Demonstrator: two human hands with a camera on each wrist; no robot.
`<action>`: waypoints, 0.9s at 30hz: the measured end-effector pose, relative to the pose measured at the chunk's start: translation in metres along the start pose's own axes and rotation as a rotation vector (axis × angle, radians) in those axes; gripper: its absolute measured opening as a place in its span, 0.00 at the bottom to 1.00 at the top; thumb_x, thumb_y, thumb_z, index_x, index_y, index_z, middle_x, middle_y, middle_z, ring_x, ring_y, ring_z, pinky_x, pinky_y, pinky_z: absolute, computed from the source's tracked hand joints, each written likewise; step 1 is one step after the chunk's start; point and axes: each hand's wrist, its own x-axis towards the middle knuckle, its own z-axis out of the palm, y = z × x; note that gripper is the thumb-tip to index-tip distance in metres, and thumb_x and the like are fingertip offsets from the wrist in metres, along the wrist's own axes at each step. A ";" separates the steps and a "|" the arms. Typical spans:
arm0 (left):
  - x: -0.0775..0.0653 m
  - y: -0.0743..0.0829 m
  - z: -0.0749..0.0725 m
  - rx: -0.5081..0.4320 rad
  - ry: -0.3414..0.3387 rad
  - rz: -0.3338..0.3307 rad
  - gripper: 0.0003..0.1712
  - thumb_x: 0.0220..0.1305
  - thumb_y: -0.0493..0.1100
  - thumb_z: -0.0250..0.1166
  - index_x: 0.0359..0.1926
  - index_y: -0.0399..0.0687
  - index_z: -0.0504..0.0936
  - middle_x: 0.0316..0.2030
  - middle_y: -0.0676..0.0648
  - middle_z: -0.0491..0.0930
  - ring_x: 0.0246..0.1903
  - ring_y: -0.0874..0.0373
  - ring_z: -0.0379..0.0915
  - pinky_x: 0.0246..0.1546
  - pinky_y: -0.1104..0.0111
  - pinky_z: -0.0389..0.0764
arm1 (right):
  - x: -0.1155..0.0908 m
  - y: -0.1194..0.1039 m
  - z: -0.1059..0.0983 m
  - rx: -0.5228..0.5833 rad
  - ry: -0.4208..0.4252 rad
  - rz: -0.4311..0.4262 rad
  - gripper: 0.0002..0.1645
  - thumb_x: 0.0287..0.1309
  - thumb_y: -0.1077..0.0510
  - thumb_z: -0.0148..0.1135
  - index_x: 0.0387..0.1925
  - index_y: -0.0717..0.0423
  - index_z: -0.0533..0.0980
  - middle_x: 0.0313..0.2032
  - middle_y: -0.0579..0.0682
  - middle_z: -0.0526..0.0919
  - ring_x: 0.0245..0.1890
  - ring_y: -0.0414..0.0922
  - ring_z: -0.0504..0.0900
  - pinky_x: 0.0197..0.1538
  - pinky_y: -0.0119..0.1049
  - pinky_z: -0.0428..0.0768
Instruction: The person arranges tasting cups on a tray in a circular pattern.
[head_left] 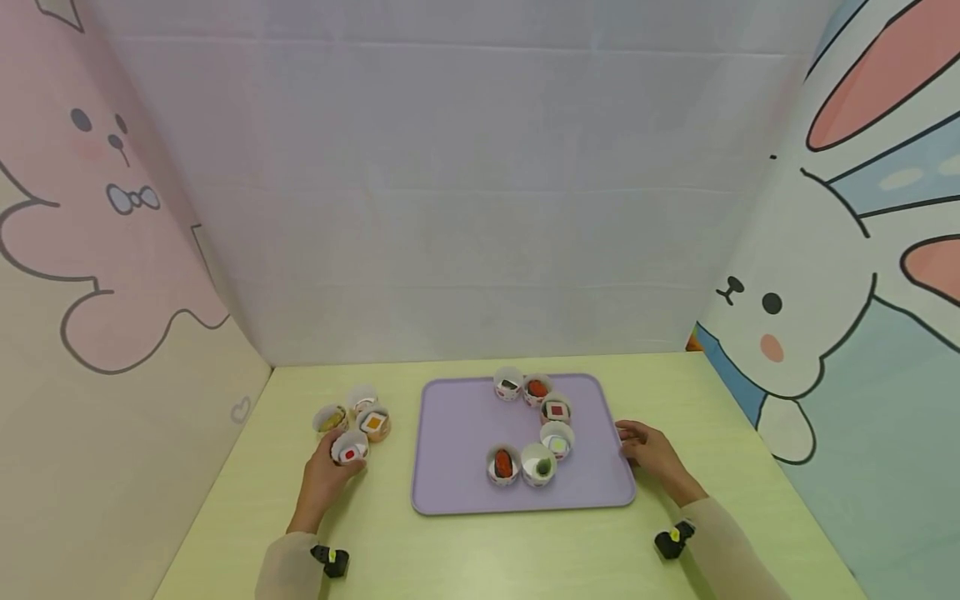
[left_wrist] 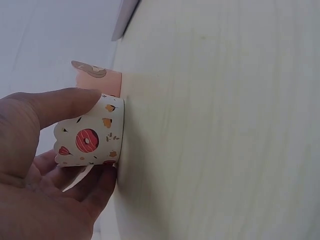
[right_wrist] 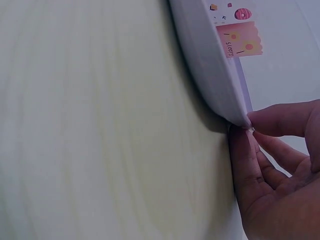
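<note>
At the left of the table my left hand point(head_left: 321, 485) grips a white paper baking cup point(left_wrist: 102, 142) with a doughnut print, thumb on one side and fingers round the other. In the left wrist view the base of that cup is right at the tabletop; a red-and-white piece lies inside it. Three more cups, one of them holding an orange-and-white piece point(head_left: 374, 423), stand just behind. My right hand point(head_left: 654, 457) pinches the right rim of the lilac tray point(head_left: 457, 442), thumb above and fingers low at the edge, as the right wrist view shows.
Several paper cups stand on the tray, among them one with a green piece point(head_left: 543, 467) and one with a red piece point(head_left: 503, 463) near the front. The pale wooden table point(head_left: 450, 558) meets a white sheet point(head_left: 465, 208) behind and printed walls on both sides.
</note>
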 end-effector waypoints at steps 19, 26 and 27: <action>-0.008 -0.001 -0.002 0.003 0.072 -0.011 0.39 0.59 0.41 0.68 0.69 0.38 0.64 0.68 0.33 0.66 0.60 0.39 0.70 0.54 0.51 0.73 | -0.003 -0.003 0.001 -0.007 0.003 -0.009 0.30 0.60 0.68 0.56 0.65 0.66 0.68 0.55 0.66 0.76 0.47 0.50 0.80 0.42 0.38 0.82; -0.010 0.004 -0.006 0.010 0.099 0.000 0.37 0.59 0.43 0.68 0.67 0.38 0.66 0.64 0.29 0.70 0.57 0.39 0.71 0.50 0.53 0.74 | -0.003 -0.001 0.001 0.012 0.002 -0.017 0.30 0.61 0.68 0.55 0.65 0.66 0.67 0.54 0.65 0.76 0.47 0.50 0.80 0.43 0.36 0.81; -0.011 0.004 -0.007 0.013 0.101 0.004 0.37 0.60 0.43 0.68 0.67 0.38 0.66 0.63 0.28 0.70 0.56 0.39 0.72 0.50 0.53 0.75 | -0.003 -0.001 0.001 0.013 0.002 -0.018 0.30 0.61 0.68 0.55 0.65 0.66 0.67 0.54 0.65 0.76 0.47 0.50 0.79 0.42 0.36 0.81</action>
